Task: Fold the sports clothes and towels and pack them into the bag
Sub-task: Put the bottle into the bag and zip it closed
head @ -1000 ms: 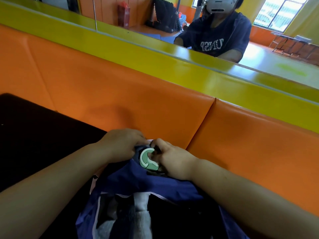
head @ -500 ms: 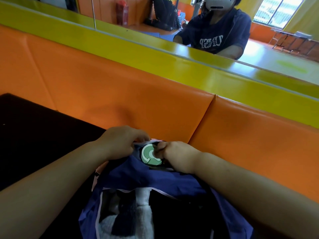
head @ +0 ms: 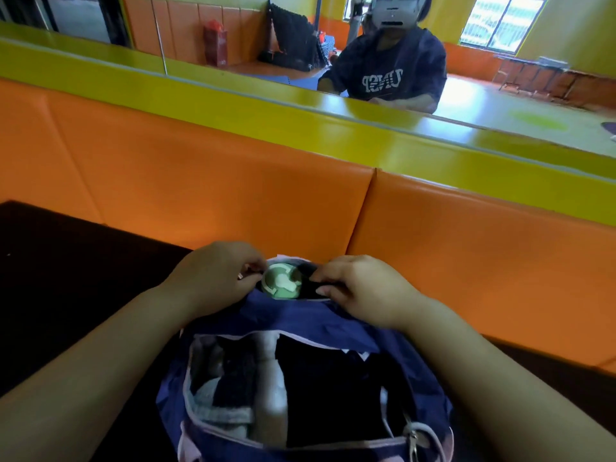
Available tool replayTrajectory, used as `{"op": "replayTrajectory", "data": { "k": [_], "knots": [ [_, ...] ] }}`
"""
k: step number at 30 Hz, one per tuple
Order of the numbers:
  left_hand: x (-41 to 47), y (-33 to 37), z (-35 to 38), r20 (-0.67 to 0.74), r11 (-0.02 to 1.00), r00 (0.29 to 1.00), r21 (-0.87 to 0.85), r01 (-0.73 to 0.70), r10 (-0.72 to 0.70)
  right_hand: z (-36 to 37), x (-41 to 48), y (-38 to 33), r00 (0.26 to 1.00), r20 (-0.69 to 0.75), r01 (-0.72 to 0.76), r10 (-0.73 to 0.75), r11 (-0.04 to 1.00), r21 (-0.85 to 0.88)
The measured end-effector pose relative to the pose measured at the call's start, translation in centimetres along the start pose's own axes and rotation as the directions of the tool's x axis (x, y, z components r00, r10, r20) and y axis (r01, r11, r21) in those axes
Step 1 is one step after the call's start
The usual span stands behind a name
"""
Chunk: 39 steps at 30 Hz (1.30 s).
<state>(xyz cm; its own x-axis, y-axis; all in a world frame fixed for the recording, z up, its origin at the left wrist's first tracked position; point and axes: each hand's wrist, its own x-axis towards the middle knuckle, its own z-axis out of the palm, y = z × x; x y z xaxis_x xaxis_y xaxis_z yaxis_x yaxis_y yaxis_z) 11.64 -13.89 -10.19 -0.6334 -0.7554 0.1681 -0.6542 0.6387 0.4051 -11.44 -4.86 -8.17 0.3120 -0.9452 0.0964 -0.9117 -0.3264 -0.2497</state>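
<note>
Head view: clothes packed in open bag; left hand and right hand pinch its pocket near the table's far edge; closing likely remains.

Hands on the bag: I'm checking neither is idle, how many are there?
2. The left hand grips the blue bag at its far edge, left of the green disc; the right hand grips it right of the disc.

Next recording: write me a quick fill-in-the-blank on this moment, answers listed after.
1. The round emblem between the left hand and the right hand is white and ___.
2. The main compartment of the bag is ___, with pale cloth showing inside.
3. The padded wall behind the bag is ___.
Missing words: green; open; orange.
</note>
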Motion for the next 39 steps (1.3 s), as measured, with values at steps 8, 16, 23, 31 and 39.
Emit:
{"op": "replayTrajectory", "data": {
  "k": [8, 16, 23, 31, 39],
  "knots": [
    [-4.7, 7.8, 2.8, -0.026, 0.985, 0.998, -0.162, -0.062, 0.058, 0.3, -11.0, -0.7, 0.975, -0.135, -0.164, 0.175, 0.982, 0.089],
    [-7.3, 15.1, 8.5, 0.134, 0.973, 0.979, -0.196, -0.124, 0.152, 3.2, -19.9, 0.8, 0.920, -0.071, -0.376, 0.387, 0.917, 0.132],
    [-7.8, 18.1, 12.6, 0.272, 0.992, 0.954, -0.059, -0.113, 0.125, 5.6, -22.2, 1.4, 0.909, 0.040, -0.416, 0.414, 0.902, 0.113],
    [-8.4, 19.0, 13.6, 0.241, 0.996, 0.971, -0.083, 0.025, -0.004, 7.3, -21.3, 2.0, 0.902, 0.072, -0.430, 0.425, 0.898, 0.093],
    [-6.7, 18.7, 12.3, 0.091, 0.967, 0.996, -0.251, 0.043, -0.020, 3.2, -19.3, 1.9, 0.940, -0.081, -0.258, 0.332, 0.844, 0.471]
  ]
}}
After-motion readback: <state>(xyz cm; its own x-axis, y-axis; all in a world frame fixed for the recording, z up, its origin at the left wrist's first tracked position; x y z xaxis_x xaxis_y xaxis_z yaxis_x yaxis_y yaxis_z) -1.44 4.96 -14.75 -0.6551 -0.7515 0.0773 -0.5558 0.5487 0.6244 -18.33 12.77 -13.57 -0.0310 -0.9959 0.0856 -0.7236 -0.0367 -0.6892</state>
